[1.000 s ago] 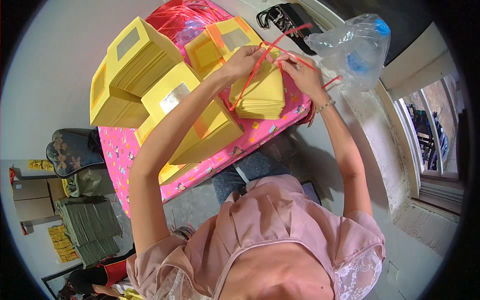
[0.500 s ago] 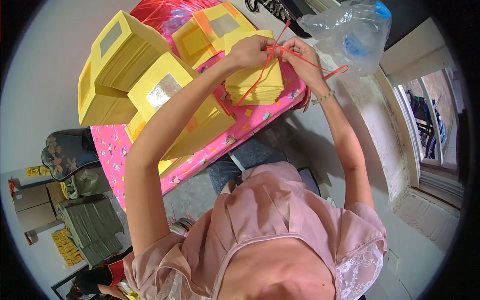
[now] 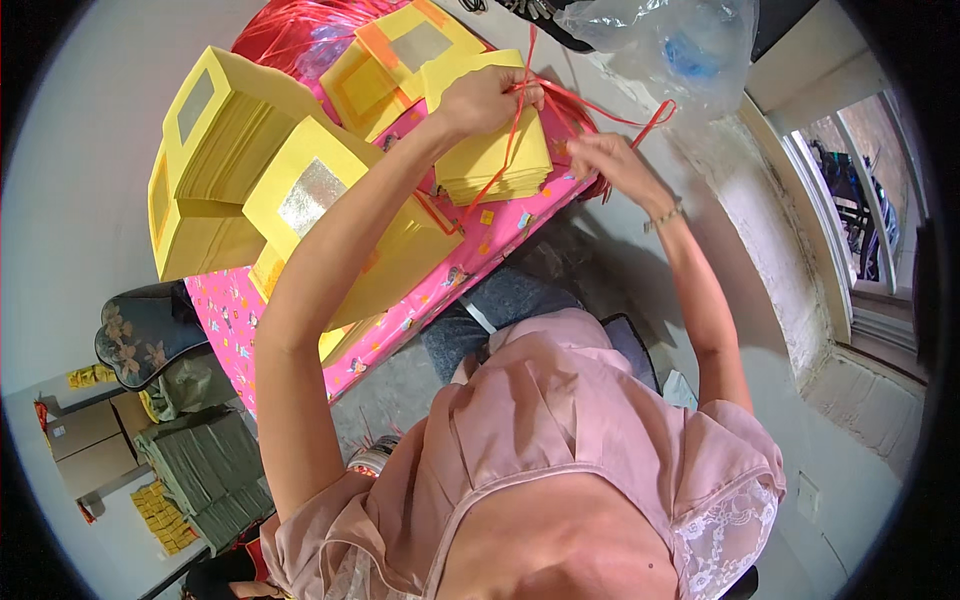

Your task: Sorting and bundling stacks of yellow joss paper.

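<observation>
Red string (image 3: pixel 513 138): our left hand (image 3: pixel 481 100) pinches it over the paper stack (image 3: pixel 478 163). Our right hand (image 3: pixel 614 163), grip unclear, has moved right of it, perhaps tightening.

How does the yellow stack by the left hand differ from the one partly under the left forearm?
The hand-side stack shows a plain top where visible; the forearm-side stack bears a silver patch. The hand-side stack also looks smaller than the forearm-side stack. Both are yellow and partly hidden from view.

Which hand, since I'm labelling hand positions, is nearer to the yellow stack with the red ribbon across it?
Left: the left hand is over the yellow stack, pinching the red ribbon; the right hand is out past the stack's right side.
</observation>
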{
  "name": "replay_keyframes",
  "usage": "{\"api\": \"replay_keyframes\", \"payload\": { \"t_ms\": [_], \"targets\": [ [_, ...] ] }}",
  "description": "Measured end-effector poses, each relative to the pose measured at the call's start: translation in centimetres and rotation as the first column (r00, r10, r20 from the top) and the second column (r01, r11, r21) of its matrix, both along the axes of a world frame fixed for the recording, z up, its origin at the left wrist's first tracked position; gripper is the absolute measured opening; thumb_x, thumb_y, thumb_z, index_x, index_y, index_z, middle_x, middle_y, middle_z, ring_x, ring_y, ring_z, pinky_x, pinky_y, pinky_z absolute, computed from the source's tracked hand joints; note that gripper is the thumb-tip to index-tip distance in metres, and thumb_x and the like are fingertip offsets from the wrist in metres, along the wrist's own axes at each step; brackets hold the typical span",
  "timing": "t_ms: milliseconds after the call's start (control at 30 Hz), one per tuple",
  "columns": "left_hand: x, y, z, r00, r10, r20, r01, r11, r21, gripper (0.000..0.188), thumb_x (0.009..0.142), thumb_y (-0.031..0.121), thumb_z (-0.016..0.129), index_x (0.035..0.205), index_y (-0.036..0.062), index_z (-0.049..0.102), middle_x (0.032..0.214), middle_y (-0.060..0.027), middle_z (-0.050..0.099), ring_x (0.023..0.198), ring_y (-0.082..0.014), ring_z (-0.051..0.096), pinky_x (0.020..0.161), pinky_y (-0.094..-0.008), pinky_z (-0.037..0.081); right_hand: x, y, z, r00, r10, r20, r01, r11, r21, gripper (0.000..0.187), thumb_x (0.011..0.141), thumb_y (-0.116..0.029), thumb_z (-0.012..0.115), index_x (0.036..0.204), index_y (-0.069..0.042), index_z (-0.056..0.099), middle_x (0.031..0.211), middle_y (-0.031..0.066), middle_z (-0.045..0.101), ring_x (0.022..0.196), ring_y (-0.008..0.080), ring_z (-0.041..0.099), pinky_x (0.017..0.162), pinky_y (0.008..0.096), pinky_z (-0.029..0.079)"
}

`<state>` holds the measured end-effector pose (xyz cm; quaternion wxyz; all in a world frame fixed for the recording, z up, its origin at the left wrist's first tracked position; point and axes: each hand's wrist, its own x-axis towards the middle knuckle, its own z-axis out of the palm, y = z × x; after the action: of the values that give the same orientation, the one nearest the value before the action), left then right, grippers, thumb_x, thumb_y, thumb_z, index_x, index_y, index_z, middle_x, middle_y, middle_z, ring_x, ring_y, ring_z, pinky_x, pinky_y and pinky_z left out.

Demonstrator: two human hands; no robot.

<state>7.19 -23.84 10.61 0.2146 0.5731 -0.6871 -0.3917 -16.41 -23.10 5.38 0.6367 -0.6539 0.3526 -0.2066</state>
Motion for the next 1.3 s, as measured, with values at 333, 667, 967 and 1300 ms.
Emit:
{"api": "replay_keyframes", "payload": {
  "t_ms": [333,667,967,1300],
  "targets": [
    [-0.6,0.1,0.6,0.991,0.014,0.136,-0.017,1.000,0.019,0.029,0.097,0.033,0.058,0.102,0.0066,0.068,0.090,-0.0011,0.070,0.088,-0.0108,0.062,0.083,-0.0272,0.047,-0.9,4.5,0.8,0.895,-0.145,0.421,-0.130,0.820,0.558,0.036,0.100,-0.029,0.050,0.070,-0.009,0.048,0.070,-0.0003,0.057,0.061,0.0089,0.045,0.062,0.0272,0.039],
    [-0.9,0.1,0.2,0.963,-0.034,0.267,0.062,0.993,-0.096,0.025,0.091,0.046,0.056,0.094,0.0254,0.070,0.089,0.0014,0.070,0.083,-0.0204,0.066,0.076,-0.0348,0.050,-4.6,6.2,3.5,0.686,-0.319,0.654,-0.441,0.532,0.723,0.029,0.103,-0.031,0.044,0.086,-0.007,0.049,0.067,-0.0023,0.044,0.052,0.0088,0.036,0.065,0.0250,0.043],
    [-0.5,0.1,0.0,0.954,-0.024,0.298,0.053,0.994,-0.092,0.026,0.093,0.047,0.054,0.095,0.0248,0.069,0.087,-0.0012,0.069,0.084,-0.0216,0.066,0.076,-0.0359,0.049,-5.3,7.9,7.7,0.990,0.077,0.116,-0.118,0.907,0.404,0.032,0.106,-0.028,0.035,0.089,-0.005,0.051,0.078,0.0020,0.058,0.058,0.0125,0.059,0.076,0.0333,0.056],
    [-2.0,0.9,1.0,0.915,-0.009,0.403,0.062,0.991,-0.118,0.030,0.094,0.050,0.052,0.098,0.0252,0.068,0.088,-0.0036,0.069,0.085,-0.0249,0.066,0.076,-0.0382,0.049,-4.8,8.9,16.8,0.778,-0.264,0.571,-0.220,0.736,0.640,0.047,0.102,-0.019,0.036,0.137,0.013,0.034,0.105,0.0129,0.060,0.067,0.0125,0.059,0.072,0.0327,0.060]
  ]
}}
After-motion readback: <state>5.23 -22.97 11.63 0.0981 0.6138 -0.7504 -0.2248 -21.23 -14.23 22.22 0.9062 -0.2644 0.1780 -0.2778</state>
